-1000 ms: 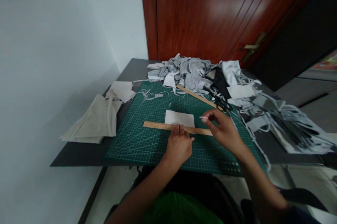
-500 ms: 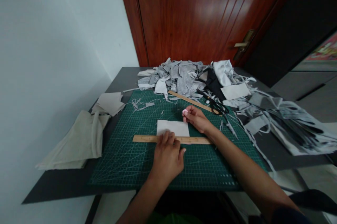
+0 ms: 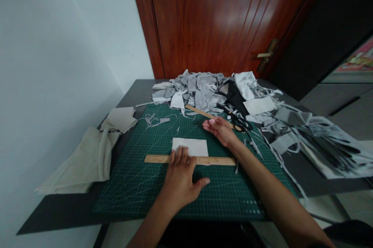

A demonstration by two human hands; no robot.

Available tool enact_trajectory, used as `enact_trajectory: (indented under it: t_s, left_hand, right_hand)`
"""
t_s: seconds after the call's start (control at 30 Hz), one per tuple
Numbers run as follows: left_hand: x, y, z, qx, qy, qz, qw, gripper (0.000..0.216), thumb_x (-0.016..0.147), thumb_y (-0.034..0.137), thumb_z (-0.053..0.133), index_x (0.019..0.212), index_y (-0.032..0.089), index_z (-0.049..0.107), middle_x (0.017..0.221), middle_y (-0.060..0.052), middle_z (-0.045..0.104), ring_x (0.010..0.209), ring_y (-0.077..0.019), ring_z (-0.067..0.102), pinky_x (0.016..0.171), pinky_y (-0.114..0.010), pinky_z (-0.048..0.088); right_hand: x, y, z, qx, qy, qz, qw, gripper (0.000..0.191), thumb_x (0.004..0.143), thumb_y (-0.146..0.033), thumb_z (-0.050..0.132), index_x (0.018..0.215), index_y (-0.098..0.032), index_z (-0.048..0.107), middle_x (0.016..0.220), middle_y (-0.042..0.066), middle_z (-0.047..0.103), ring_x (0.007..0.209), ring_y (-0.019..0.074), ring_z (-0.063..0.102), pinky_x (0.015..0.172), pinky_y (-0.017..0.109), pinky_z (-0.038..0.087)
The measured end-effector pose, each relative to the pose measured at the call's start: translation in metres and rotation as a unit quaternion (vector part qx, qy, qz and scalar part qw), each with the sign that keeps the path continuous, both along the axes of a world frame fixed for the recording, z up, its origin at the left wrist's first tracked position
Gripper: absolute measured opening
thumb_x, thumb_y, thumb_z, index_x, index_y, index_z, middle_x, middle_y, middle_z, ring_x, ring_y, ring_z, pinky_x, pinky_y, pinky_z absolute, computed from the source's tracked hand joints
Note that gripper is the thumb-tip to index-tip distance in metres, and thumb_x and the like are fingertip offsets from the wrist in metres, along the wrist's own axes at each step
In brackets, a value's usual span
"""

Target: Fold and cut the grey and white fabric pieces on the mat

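A white rectangle of cloth point(image 3: 198, 147) lies on the green cutting mat point(image 3: 131, 189). Across its near edge runs a wooden ruler point(image 3: 220, 161). My left hand point(image 3: 180, 180) presses flat on the ruler and cloth, fingers stretched out and thumb spread to the right. Above the mat, to the right of the cloth, my right hand point(image 3: 221, 131) holds a small pink piece point(image 3: 212, 122) between thumb and fingers, palm turned partly up. It looks like tailor's chalk, though it is too small to be sure.
Grey and white fabric scraps point(image 3: 201, 90) are heaped at the back. Black scissors point(image 3: 240, 123) and a second wooden ruler point(image 3: 199, 112) lie before them. Folded cloth point(image 3: 78, 162) sits at left, stacked grey fabric point(image 3: 332, 139) at right.
My right hand has turned palm-up and its fingers have loosened around the pink piece. My left thumb has spread wider, while that hand stays on the ruler. The view has tilted slightly.
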State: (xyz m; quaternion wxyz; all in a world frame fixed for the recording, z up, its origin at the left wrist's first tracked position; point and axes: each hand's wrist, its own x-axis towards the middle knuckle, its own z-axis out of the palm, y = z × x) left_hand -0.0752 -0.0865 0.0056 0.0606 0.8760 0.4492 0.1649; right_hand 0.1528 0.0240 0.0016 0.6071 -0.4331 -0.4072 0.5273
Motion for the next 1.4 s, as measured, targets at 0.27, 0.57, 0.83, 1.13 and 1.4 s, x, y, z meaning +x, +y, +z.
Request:
enact_trajectory:
  t_s: [0.27, 0.57, 0.83, 1.13, 1.4]
  left_hand:
    - [0.001, -0.004, -0.001, -0.019, -0.011, 0.004, 1.0, 0.07, 0.079, 0.074, 0.069, 0.118, 0.016, 0.061, 0.151, -0.023, 0.048, 0.149, -0.0441, 0.034, 0.121, -0.066, 0.027]
    - [0.004, -0.004, -0.002, -0.034, -0.032, 0.005, 0.999, 0.061, 0.083, 0.067, 0.07, 0.116, 0.015, 0.061, 0.151, -0.024, 0.049, 0.15, -0.0426, 0.035, 0.123, -0.065, 0.026]
    - [0.004, -0.002, -0.009, -0.029, -0.032, -0.002, 0.999, 0.034, 0.095, 0.043, 0.065, 0.115, 0.016, 0.059, 0.153, -0.023, 0.048, 0.151, -0.039, 0.035, 0.124, -0.063, 0.027]
    - [0.005, -0.002, -0.009, -0.019, -0.028, -0.003, 0.999, 0.034, 0.095, 0.042, 0.065, 0.117, 0.017, 0.058, 0.153, -0.023, 0.048, 0.15, -0.0393, 0.036, 0.123, -0.066, 0.029]
    - [0.005, -0.004, -0.009, -0.019, -0.043, 0.0, 0.999, 0.034, 0.095, 0.043, 0.066, 0.117, 0.019, 0.058, 0.153, -0.021, 0.048, 0.151, -0.038, 0.036, 0.123, -0.065, 0.03]
  right_hand:
    - [0.059, 0.009, -0.002, 0.02, -0.226, -0.165, 0.96, 0.023, 0.071, -0.033, 0.082, 0.082, -0.021, 0.066, 0.077, 0.004, 0.064, 0.079, 0.0241, 0.062, 0.069, 0.034, 0.047]
    - [0.062, 0.002, -0.004, -0.016, -0.781, -0.163, 0.602, 0.03, 0.099, -0.037, 0.057, 0.096, -0.015, 0.078, 0.095, 0.02, 0.076, 0.089, 0.0323, 0.07, 0.071, 0.036, 0.043]
    - [0.075, 0.005, -0.005, 0.006, -0.734, -0.162, 0.659, 0.024, 0.088, -0.042, 0.069, 0.095, -0.021, 0.079, 0.089, 0.01, 0.078, 0.089, 0.03, 0.068, 0.071, 0.035, 0.039]
    - [0.113, 0.003, 0.005, 0.039, -0.689, -0.212, 0.692, 0.032, 0.09, -0.047, 0.061, 0.082, -0.019, 0.073, 0.08, 0.01, 0.073, 0.077, 0.0271, 0.063, 0.064, 0.034, 0.032]
    - [0.054, -0.017, 0.024, 0.175, -0.662, -0.132, 0.717, 0.027, 0.098, -0.039, 0.052, 0.088, -0.019, 0.068, 0.082, 0.011, 0.069, 0.083, 0.0279, 0.059, 0.076, 0.037, 0.039]
